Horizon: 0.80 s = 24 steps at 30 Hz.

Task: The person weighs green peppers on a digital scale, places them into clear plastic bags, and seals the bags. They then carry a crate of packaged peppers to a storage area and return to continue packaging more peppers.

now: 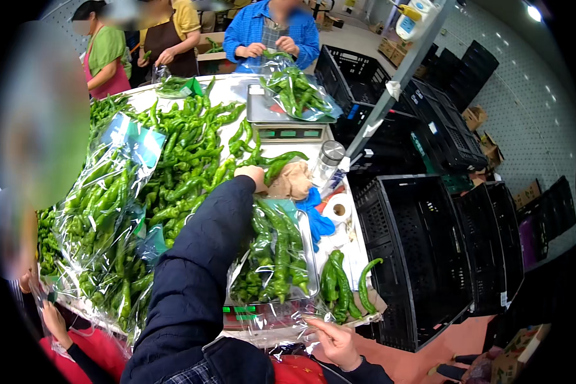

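My left arm reaches over the table, and my left hand is at the right edge of a heap of long green peppers. Its fingers are curled beside one green pepper; whether they grip it is hidden. Below that arm, a clear plastic bag with several large green peppers in it lies on the tray of a near digital scale. My right hand has its fingertips at the loose film of this bag, by the table's front edge. Several loose peppers lie right of the scale.
Filled pepper bags cover the table's left. A second scale bears another bag, handled by a person in blue. A glass jar, paper roll and blue glove lie right. Black crates and a metal post stand alongside.
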### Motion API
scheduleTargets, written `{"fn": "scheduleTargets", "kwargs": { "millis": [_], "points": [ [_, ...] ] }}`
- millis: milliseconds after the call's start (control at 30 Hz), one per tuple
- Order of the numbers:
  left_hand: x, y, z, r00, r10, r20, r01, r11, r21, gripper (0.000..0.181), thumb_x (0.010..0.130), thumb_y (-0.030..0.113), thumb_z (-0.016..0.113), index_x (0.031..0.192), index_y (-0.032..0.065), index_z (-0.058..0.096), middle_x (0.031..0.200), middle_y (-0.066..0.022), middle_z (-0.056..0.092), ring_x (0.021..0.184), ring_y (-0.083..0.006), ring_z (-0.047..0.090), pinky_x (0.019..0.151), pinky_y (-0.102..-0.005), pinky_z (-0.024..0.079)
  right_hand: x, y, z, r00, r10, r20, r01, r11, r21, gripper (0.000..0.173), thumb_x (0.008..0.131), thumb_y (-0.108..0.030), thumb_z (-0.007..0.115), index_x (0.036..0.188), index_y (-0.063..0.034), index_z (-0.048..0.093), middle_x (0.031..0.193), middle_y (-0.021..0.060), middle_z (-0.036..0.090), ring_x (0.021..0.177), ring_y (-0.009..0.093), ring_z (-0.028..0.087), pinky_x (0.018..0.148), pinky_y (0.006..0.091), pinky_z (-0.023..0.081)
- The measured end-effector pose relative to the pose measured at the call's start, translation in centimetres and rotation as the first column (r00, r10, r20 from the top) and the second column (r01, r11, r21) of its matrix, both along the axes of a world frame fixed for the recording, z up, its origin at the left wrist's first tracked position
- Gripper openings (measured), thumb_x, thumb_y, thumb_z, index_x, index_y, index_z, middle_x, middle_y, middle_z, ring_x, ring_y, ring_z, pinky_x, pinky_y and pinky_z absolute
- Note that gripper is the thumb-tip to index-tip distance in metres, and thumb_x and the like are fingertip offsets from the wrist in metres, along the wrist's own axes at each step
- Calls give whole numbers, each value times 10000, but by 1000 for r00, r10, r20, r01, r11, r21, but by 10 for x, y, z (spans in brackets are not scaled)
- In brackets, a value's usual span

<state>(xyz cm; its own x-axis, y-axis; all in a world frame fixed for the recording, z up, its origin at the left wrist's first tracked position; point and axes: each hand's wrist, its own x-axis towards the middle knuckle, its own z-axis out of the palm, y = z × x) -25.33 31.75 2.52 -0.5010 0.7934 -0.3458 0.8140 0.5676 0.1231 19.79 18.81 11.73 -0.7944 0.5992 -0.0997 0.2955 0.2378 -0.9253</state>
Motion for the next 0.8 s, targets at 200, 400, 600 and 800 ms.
{"fn": "scheduleTargets", "kwargs": {
  "millis": [200, 400, 600, 800],
  "points": [
    [-7, -3, -4, 980, 58, -190, 39, 882, 470, 496, 673, 402, 798, 975, 60, 603, 938, -177, 670, 917, -338, 645, 784, -445, 521, -12, 7, -18, 979, 34, -200, -9, 992, 123, 346, 877, 45, 560, 1206, -14, 649, 1043, 189, 701, 881, 279, 709, 755, 334, 544],
    [-16, -49, 89, 977, 136, -164, 129, 235, 963, 416, 751, 182, 735, 1107, 40, 574, 939, -161, 611, 908, -340, 583, 774, -422, 494, -32, 29, -4, 972, 77, -221, -21, 969, 247, 340, 876, 45, 566, 1196, -25, 659, 1036, 181, 708, 897, 278, 711, 766, 328, 548],
    [28, -127, 139, 636, -321, 702, -716, 94, 692, 260, 921, 216, 666, 1107, 59, 575, 938, 30, 625, 766, -59, 565, 690, -233, 446, 16, 43, -22, 991, -16, -136, 8, 998, -59, 414, 811, 10, 590, 1220, -26, 643, 1272, 186, 613, 1200, 257, 580, 992, 337, 448],
    [161, -193, 144, 434, -468, 769, -729, 319, 606, 317, 890, 73, 660, 1171, 30, 521, 1030, -29, 620, 946, -124, 588, 842, -289, 479, 45, 23, 32, 930, -99, -355, 217, 924, 313, 605, 800, -193, 637, 1325, 71, 492, 1429, 257, 443, 1320, 366, 453, 1103, 446, 352]
  ]
}}
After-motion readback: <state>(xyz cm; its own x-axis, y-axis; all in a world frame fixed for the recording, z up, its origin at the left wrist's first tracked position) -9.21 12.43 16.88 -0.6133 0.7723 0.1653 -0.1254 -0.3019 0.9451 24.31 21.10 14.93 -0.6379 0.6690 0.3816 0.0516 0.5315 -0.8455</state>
